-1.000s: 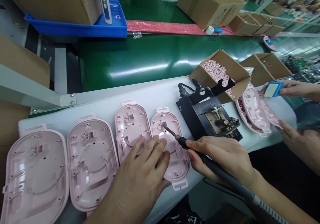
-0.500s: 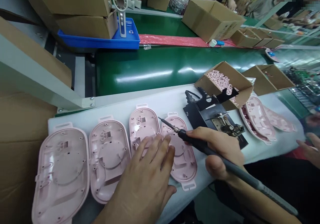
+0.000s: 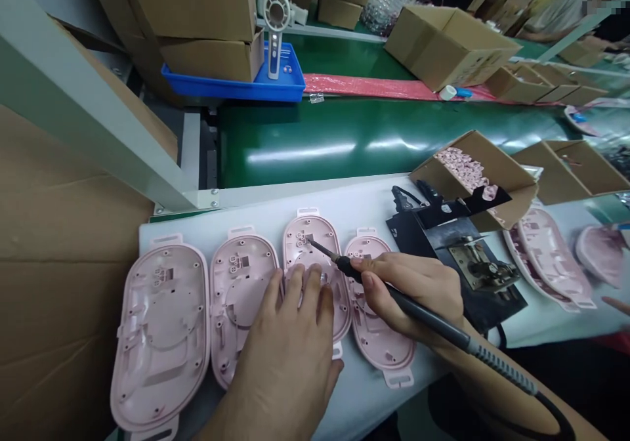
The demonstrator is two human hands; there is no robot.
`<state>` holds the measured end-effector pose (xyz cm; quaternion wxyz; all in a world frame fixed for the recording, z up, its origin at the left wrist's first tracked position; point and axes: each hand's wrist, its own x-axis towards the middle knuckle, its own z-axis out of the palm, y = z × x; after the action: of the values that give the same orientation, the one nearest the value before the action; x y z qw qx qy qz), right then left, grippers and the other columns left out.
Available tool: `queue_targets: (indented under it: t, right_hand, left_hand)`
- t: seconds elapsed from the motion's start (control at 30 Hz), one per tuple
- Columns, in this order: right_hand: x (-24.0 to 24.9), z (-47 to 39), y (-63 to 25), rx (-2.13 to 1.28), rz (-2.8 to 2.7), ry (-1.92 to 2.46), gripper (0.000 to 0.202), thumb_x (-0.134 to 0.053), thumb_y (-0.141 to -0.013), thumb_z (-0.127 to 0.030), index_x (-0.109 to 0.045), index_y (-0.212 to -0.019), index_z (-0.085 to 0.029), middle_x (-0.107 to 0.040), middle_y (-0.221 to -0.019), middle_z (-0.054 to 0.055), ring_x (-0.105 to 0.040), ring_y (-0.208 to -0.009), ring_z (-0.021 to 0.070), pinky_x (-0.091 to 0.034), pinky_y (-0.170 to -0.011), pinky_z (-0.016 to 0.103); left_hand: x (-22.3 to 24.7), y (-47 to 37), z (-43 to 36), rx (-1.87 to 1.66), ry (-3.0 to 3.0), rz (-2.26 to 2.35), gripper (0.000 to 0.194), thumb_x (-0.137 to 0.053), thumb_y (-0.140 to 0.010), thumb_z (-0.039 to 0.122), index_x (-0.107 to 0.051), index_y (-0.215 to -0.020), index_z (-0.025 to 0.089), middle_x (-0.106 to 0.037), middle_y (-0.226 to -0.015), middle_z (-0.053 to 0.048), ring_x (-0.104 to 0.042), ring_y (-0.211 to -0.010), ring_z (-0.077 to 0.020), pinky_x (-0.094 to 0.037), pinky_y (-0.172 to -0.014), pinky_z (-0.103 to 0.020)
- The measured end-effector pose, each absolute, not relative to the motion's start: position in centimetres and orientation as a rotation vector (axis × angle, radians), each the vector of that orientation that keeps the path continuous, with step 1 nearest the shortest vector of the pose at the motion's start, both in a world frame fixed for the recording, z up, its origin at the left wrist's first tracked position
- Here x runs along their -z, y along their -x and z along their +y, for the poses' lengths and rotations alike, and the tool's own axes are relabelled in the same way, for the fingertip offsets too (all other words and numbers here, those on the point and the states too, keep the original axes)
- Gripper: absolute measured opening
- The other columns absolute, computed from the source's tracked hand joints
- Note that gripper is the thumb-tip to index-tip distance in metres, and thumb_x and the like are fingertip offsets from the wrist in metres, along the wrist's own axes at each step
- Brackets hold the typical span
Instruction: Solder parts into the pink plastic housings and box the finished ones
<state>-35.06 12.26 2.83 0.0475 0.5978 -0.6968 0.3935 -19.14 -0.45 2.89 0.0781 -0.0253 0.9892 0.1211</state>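
Observation:
My right hand (image 3: 418,293) grips a soldering iron (image 3: 423,319) by its dark handle, with the cord trailing off at lower right. Its tip meets, or hovers just over, a small square detail in the upper part of the third pink plastic shell (image 3: 317,228); which one I cannot tell. Across the lower half of that shell lies my left hand (image 3: 290,336), fingers spread flat, hiding part of it. Further pink shells stand in the row: a left one (image 3: 165,329), a second one (image 3: 243,264) partly behind my left hand, and a right one (image 3: 384,342) beneath my right hand.
Right of the row sits a black metal fixture (image 3: 472,270). Behind it a cardboard box (image 3: 506,198) holds small pink parts. Stacked pink shells (image 3: 556,251) lie farther right. A green conveyor (image 3: 344,139) runs behind, with a handheld fan (image 3: 275,34) in a blue tray (image 3: 231,90). A metal post (image 3: 98,100) slants at left.
The soldering iron's tip has moved from the third shell's right rim in to its square detail. My left hand stays on that shell. The whole view has shifted, so the scene sits farther right.

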Motion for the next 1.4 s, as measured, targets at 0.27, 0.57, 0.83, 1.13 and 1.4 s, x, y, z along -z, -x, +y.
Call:
queue_targets:
  t: [0.27, 0.57, 0.83, 1.13, 1.4]
  right_hand:
    - [-2.4, 12.1, 35.0, -1.144, -2.133, -1.842, 0.017, -0.061, -0.091, -0.007, -0.067, -0.104, -0.015, -0.073, -0.085, 0.003, -0.069, -0.07, 0.0092, -0.059, -0.069, 0.02]
    - [-2.5, 12.3, 34.8, -1.141, -2.121, -1.829, 0.016, -0.063, -0.089, -0.005, -0.067, -0.103, -0.012, -0.072, -0.085, 0.004, -0.068, -0.071, 0.0094, -0.057, -0.067, 0.02]
    - [-2.4, 12.3, 34.9, -1.142, -2.122, -1.842, 0.016, -0.062, -0.09, -0.005, -0.068, -0.103, -0.011, -0.072, -0.086, 0.005, -0.068, -0.072, 0.0094, -0.056, -0.068, 0.02]
    - [-3.0, 12.1, 34.7, -1.087, -2.166, -1.844, 0.015, -0.062, -0.091, -0.007, -0.067, -0.104, -0.013, -0.072, -0.085, 0.003, -0.068, -0.071, 0.0085, -0.055, -0.067, 0.019]
    - [-3.4, 12.1, 34.7, -0.979, -2.256, -1.86, 0.018, -0.06, -0.093, -0.01, -0.065, -0.108, -0.018, -0.071, -0.085, -0.001, -0.068, -0.071, 0.0081, -0.055, -0.066, 0.021]
  left_hand:
    - [-2.9, 18.8, -0.4, -0.39, 0.085, 2.961, 0.076, -0.065, -0.086, 0.055, -0.054, -0.145, 0.008, -0.042, -0.153, -0.022, -0.039, -0.142, -0.044, -0.036, -0.114, -0.067]
    - [-3.5, 19.3, -0.4, -0.371, 0.117, 2.848, 0.075, -0.062, -0.088, 0.052, -0.049, -0.15, 0.011, -0.033, -0.159, -0.018, -0.032, -0.147, -0.0416, -0.03, -0.119, -0.065]
    - [-3.5, 19.1, -0.4, -0.388, 0.105, 2.835, 0.076, -0.062, -0.088, 0.051, -0.048, -0.15, 0.01, -0.033, -0.159, -0.019, -0.032, -0.147, -0.0423, -0.029, -0.119, -0.065]
    - [-3.5, 19.2, -0.4, -0.419, 0.114, 2.837, 0.074, -0.062, -0.087, 0.049, -0.05, -0.149, 0.01, -0.037, -0.158, -0.019, -0.035, -0.145, -0.0416, -0.03, -0.119, -0.064]
    - [-3.2, 19.0, -0.4, -0.44, 0.127, 2.854, 0.073, -0.062, -0.088, 0.05, -0.051, -0.148, 0.01, -0.037, -0.158, -0.019, -0.034, -0.145, -0.0413, -0.029, -0.12, -0.064]
